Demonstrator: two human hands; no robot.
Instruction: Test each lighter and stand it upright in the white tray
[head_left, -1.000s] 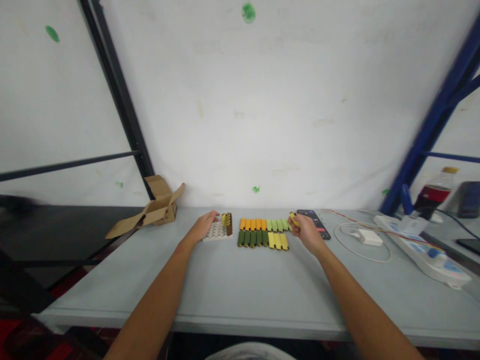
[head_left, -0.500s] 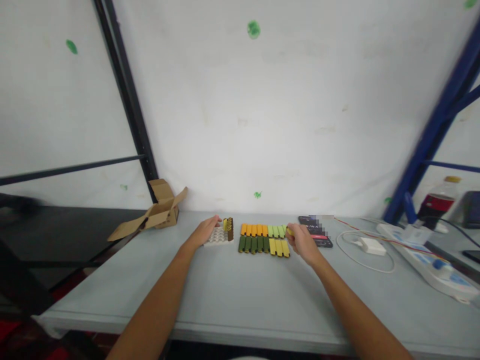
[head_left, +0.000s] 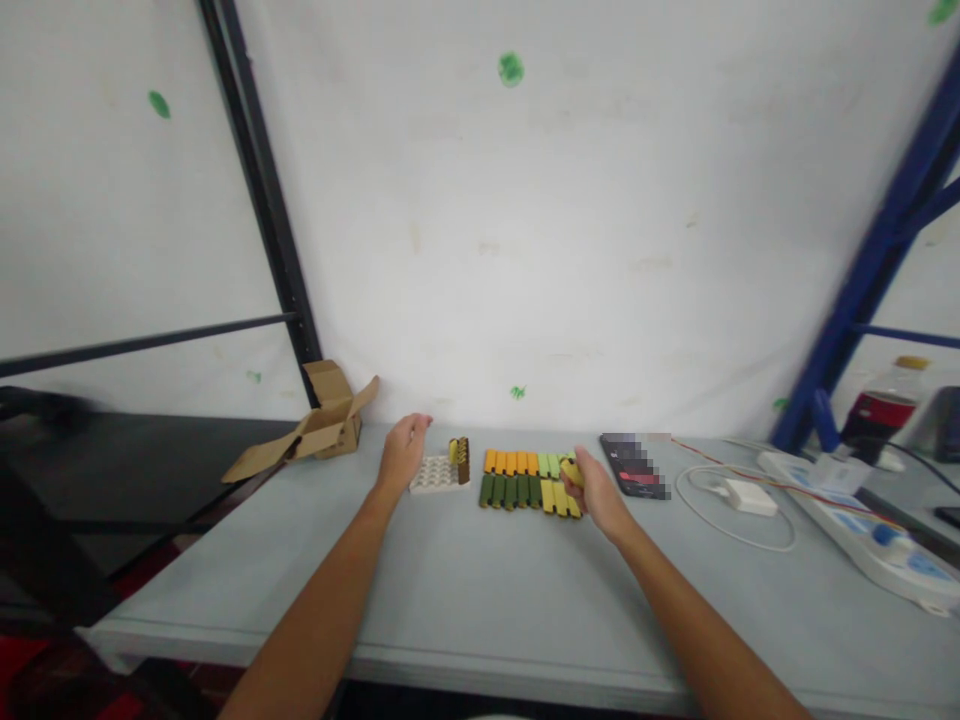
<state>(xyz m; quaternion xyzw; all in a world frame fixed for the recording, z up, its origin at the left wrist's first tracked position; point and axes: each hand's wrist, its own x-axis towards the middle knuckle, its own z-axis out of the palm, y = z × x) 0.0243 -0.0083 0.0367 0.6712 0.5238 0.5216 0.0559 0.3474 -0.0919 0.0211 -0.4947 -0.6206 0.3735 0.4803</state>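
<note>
My right hand (head_left: 596,490) is closed around a small yellow cylindrical piece (head_left: 571,470), held over the right end of the rows. My left hand (head_left: 403,455) is raised at the left edge of a white tray with round hollows (head_left: 435,474); its fingers are loosely bent, and I see nothing in them. At the tray's right side stand brown pieces (head_left: 464,462) and a yellow piece (head_left: 453,450). Between the hands lie two rows: orange pieces (head_left: 511,462) and light green pieces (head_left: 550,464) behind, dark green pieces (head_left: 510,490) and yellow pieces (head_left: 556,497) in front.
An opened cardboard box (head_left: 337,425) stands at the back left. To the right lie a dark phone-like slab (head_left: 630,470), a white charger (head_left: 751,497) with its cable, and a power strip (head_left: 847,530). A bottle (head_left: 885,400) is farther right.
My right hand has moved slightly left, bringing the yellow piece over the rows. My left hand has lifted and drawn back from the tray, uncovering more of its hollows.
</note>
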